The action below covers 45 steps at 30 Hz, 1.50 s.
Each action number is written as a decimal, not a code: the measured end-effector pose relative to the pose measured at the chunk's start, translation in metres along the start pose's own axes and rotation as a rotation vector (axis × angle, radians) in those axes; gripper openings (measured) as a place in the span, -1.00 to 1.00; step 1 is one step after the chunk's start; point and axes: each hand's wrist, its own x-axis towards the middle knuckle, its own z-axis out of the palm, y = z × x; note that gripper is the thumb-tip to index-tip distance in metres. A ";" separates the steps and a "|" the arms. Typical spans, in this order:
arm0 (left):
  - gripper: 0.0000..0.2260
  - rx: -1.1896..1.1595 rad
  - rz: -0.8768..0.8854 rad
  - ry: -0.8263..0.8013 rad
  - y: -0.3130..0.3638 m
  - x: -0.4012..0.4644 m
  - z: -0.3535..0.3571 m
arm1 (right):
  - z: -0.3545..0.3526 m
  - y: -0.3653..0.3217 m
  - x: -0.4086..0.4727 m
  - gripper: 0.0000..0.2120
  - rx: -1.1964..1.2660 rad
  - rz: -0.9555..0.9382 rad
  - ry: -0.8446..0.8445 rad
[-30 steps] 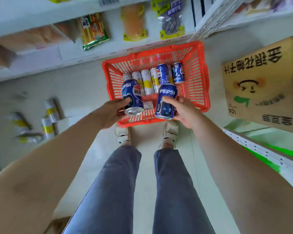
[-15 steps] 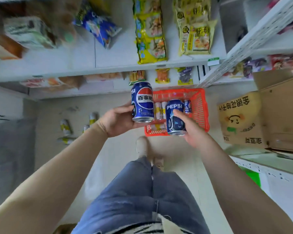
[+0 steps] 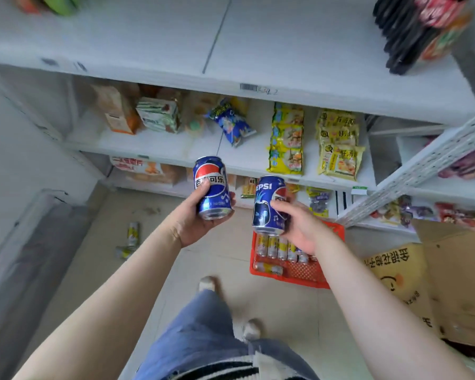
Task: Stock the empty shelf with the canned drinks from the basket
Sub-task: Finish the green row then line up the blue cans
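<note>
My left hand (image 3: 196,218) grips a blue Pepsi can (image 3: 211,187) upright, in front of the shelving. My right hand (image 3: 299,226) grips a second blue Pepsi can (image 3: 268,205) beside it, slightly lower. Below them on the floor stands the red basket (image 3: 294,275) with several yellow-and-white cans (image 3: 277,246) lying in it; my right hand covers its far part. A wide white shelf (image 3: 285,50) spans the top of the view, bare across its middle.
Snack packs (image 3: 287,138) and boxes (image 3: 118,111) fill the lower shelves. Dark packets (image 3: 422,31) sit at the top shelf's right end. A few cans (image 3: 129,239) lie on the floor at left. Cardboard boxes (image 3: 433,283) stand at right, beside a perforated shelf upright (image 3: 422,163).
Both hands have lifted the Pepsi cans up out of the basket, well above it. The view has tilted upward, bringing the upper shelves into sight.
</note>
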 end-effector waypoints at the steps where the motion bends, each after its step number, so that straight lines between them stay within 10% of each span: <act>1: -0.15 0.005 0.022 0.005 0.010 -0.006 -0.004 | 0.011 -0.005 0.000 -0.70 -0.027 -0.024 -0.007; 13: -0.11 0.110 0.204 0.079 0.200 -0.038 -0.103 | 0.213 -0.076 0.083 -0.51 -0.290 -0.234 -0.035; 21: -0.46 0.247 0.318 0.051 0.333 -0.029 -0.151 | 0.323 -0.119 0.150 -0.61 -0.332 -0.303 0.007; 45: -0.54 0.558 0.600 0.367 0.559 0.208 -0.170 | 0.391 -0.310 0.390 -0.65 -0.434 -0.418 0.012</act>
